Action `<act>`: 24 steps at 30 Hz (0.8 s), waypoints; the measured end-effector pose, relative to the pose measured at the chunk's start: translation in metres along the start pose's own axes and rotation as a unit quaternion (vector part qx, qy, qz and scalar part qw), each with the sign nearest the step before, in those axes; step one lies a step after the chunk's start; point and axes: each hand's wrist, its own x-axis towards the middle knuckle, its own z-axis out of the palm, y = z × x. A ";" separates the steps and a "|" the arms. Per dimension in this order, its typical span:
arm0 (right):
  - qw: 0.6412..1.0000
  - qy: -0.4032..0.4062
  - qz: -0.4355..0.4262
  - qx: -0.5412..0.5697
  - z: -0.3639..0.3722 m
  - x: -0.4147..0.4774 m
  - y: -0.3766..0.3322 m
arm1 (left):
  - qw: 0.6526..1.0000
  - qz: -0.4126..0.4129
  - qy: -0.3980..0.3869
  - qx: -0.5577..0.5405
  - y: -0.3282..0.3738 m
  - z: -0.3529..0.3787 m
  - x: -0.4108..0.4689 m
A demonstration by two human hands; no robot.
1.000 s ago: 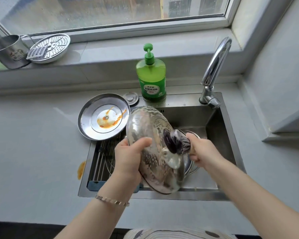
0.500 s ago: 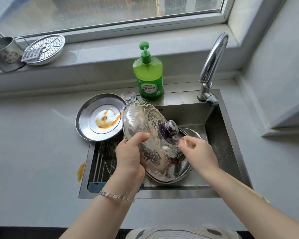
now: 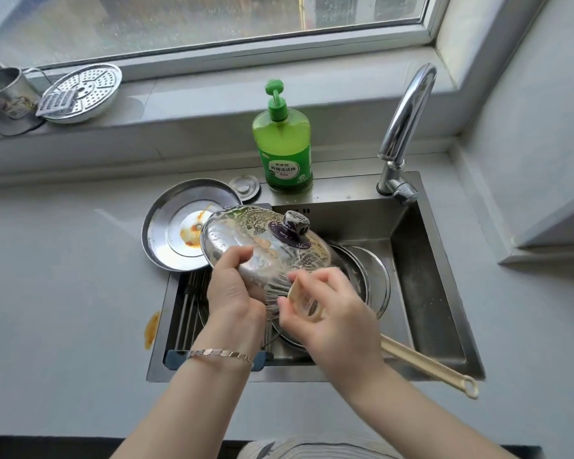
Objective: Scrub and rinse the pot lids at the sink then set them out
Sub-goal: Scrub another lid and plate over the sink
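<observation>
The wide grey stone counter (image 3: 63, 293) has a square steel sink (image 3: 426, 289) set into it. The big round glass pot lid (image 3: 246, 236) is held up over the left part of the sink, tilted, with its dark knob (image 3: 295, 223) on top. White soap foam covers the glass. Under it, more round steel lids (image 3: 376, 279) lie in the sink. A round steel plate (image 3: 166, 233) with orange sauce on it sits on the sink's back left corner, partly behind the glass lid. A shiny curved tap (image 3: 405, 120) stands at the back right. A green soap bottle with a pump (image 3: 284, 150) stands at the back of the sink.

The left hand (image 3: 232, 289) grips the lid's near edge, thumb on top and fingers curled under. The right hand (image 3: 338, 319) is curled round a brush with a long cream handle (image 3: 423, 362), and holds the brush head against the lid's near side. A thin silver bracelet (image 3: 219, 354) is on the left wrist. A small orange spot (image 3: 152, 329) is on the counter, just left of the sink.
</observation>
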 end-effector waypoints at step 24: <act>0.982 0.038 0.184 0.013 -0.036 0.033 0.066 | 0.993 -0.021 -0.061 -0.094 0.018 -0.005 -0.013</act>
